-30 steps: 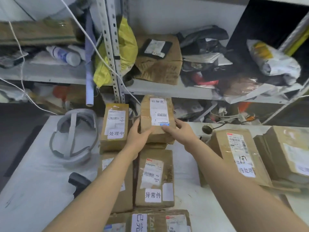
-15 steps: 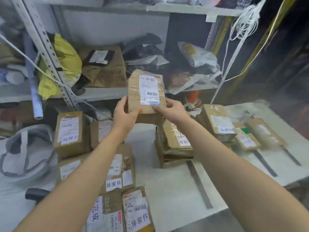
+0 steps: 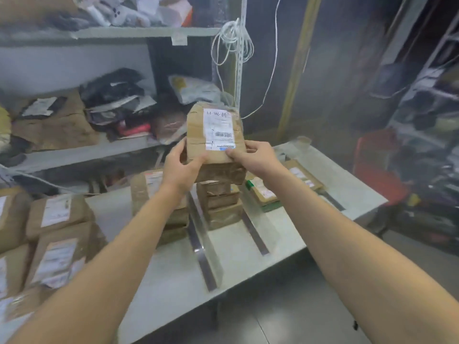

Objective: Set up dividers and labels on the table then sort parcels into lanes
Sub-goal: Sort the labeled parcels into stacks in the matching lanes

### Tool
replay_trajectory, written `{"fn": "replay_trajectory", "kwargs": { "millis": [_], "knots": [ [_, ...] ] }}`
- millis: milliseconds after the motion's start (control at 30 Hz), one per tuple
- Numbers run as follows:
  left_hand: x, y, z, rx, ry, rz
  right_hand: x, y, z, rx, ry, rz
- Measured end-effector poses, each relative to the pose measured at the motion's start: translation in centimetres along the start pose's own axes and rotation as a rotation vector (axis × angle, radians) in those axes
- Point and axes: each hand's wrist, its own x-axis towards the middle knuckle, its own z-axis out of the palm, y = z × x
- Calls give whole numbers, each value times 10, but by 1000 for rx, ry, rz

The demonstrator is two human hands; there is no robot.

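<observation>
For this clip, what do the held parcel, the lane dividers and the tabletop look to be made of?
Held parcel: brown cardboard or kraft paper, matte and creased, bound with glossy clear tape, with a white printed paper label.
Lane dividers: probably metal strips, grey with a dull sheen; they could be plastic.
Tabletop: smooth pale surface, faintly reflective, likely laminate or painted board; the blur leaves this open.

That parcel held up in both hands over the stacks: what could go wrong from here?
1. The parcel is pinched only at its lower corners by the left hand and right hand; it might slip.
2. The middle stack below looks tall and uneven; adding one more could topple it across the metal divider into the neighbouring lane.
3. The label is blurred, so a misread lane is possible.
</observation>
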Motion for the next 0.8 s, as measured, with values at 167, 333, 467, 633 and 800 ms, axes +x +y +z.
{"fn": "replay_trajectory", "kwargs": {
  "millis": [167, 333, 467, 633, 800],
  "knots": [
    [-10, 15, 107, -43, -111, -37, 1, 38, -100, 18, 78, 67],
    [7, 3, 200, -89, -191, -109, 24, 84, -176, -5, 138, 96],
    [34, -18, 272, -95, -234, -163, 62, 121, -224, -84, 174, 157],
    [73, -53, 344, -118, -234, -256, 122, 152, -269, -179, 131, 187],
    [103, -67, 395, -104, -192, -328, 178, 182, -299, -234, 43, 187]
  ]
}}
